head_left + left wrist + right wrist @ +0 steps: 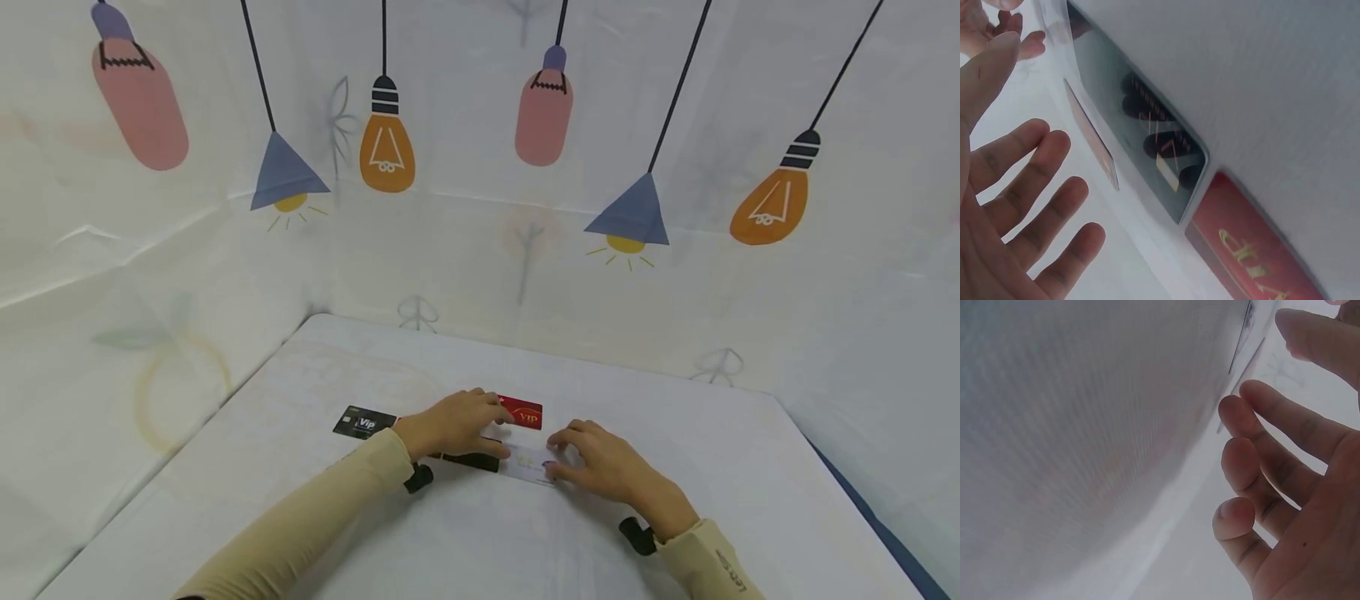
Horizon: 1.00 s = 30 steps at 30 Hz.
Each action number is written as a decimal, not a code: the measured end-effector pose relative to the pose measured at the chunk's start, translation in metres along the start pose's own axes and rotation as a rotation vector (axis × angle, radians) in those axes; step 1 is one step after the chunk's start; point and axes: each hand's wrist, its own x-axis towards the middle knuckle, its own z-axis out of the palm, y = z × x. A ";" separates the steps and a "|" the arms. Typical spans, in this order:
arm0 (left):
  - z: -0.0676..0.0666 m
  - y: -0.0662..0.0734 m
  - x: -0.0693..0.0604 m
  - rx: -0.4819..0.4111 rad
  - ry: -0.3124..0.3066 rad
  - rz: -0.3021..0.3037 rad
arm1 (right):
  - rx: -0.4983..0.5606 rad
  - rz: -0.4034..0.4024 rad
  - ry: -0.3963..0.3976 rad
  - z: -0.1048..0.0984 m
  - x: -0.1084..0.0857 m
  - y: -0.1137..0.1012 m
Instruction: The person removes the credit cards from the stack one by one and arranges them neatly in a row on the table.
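Observation:
My left hand is over a row of flat cards, its thumb by the dark card. Beyond its fingertips lies a red VIP card. A pale card adjoins the dark one on the right, and my right hand has its thumb at that card's right end; contact there cannot be told. In the left wrist view, the left hand has relaxed, spread fingers near the glossy dark card. Fingers of the right hand bend loosely around nothing in the right wrist view.
A black Vip card lies at the row's left, a red card partly hidden by my left wrist beside it. The white table meets a patterned fabric wall behind and at the left. Both wrists carry small black devices.

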 end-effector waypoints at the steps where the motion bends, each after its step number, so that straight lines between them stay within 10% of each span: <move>1: -0.001 -0.001 0.000 -0.004 0.004 -0.005 | 0.005 0.002 0.003 0.001 0.000 0.001; 30: 0.002 -0.053 0.036 -0.170 -0.009 -0.176 | 0.062 0.185 0.020 0.004 0.041 0.005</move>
